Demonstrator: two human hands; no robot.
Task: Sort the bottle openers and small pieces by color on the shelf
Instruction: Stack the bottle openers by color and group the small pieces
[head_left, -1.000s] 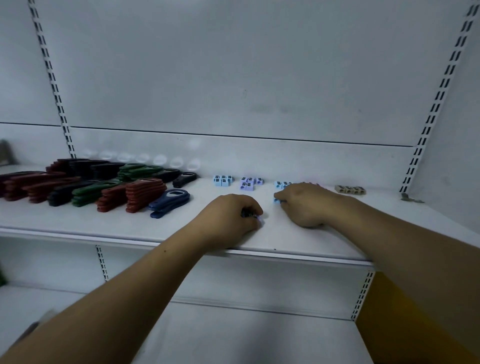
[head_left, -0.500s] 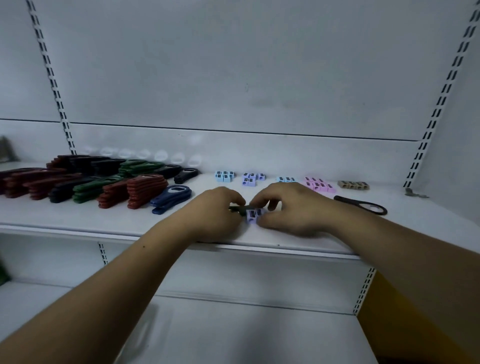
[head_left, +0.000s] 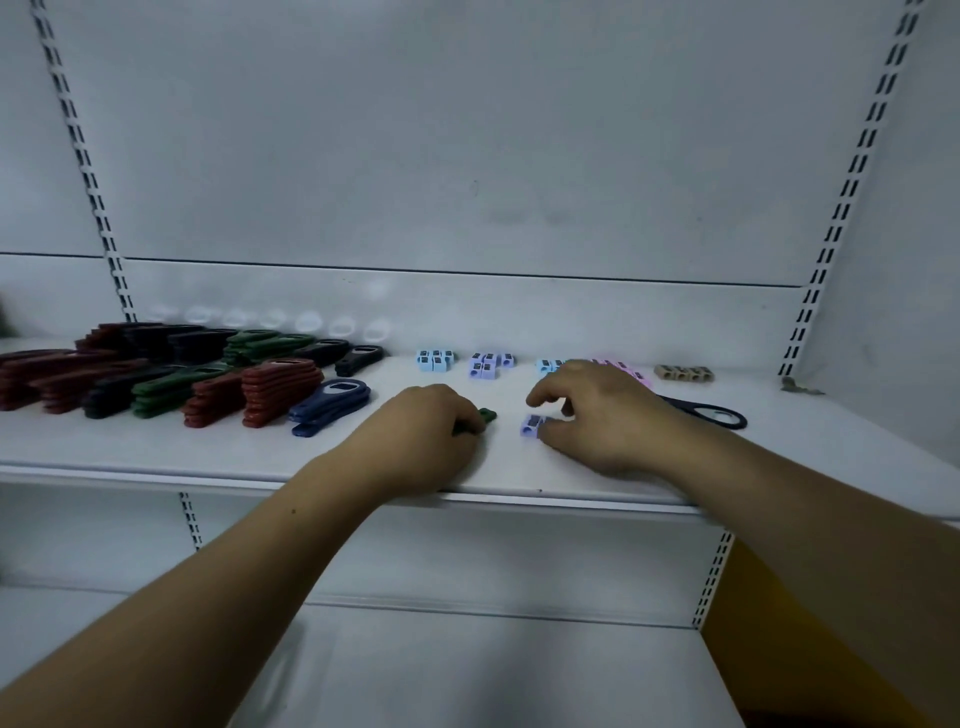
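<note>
At the front middle of the shelf (head_left: 831, 447), one lilac small piece (head_left: 532, 425) lies flat on the white surface, touching the thumb tip of the right hand (head_left: 597, 415). The forefinger of that hand is arched above the piece and clear of it. Whether the piece is pinched from below by another finger cannot be told.

Just to its left, a dark green bottle opener (head_left: 487, 415) is gripped in the curled fingers of the left hand (head_left: 426, 431), with only its end showing past the knuckles.

Much of the sorting appears done. Along the back, small pieces are grouped by colour: light blue pieces (head_left: 435, 359), lilac pieces (head_left: 488, 364), a second light blue cluster (head_left: 548, 365), pink pieces (head_left: 626, 370) partly hidden behind the right hand, and tan pieces (head_left: 683, 372). To the left, openers are stacked in red stacks (head_left: 280, 389), green stacks (head_left: 166, 389), black stacks (head_left: 119, 395) and a blue stack (head_left: 332, 402).

Some items are judged still unplaced: the loose lilac piece, well apart from its group; the green opener in hand; a black opener (head_left: 711, 414) lying alone beside the right wrist; and the two light blue clusters, which are not yet joined.
</note>
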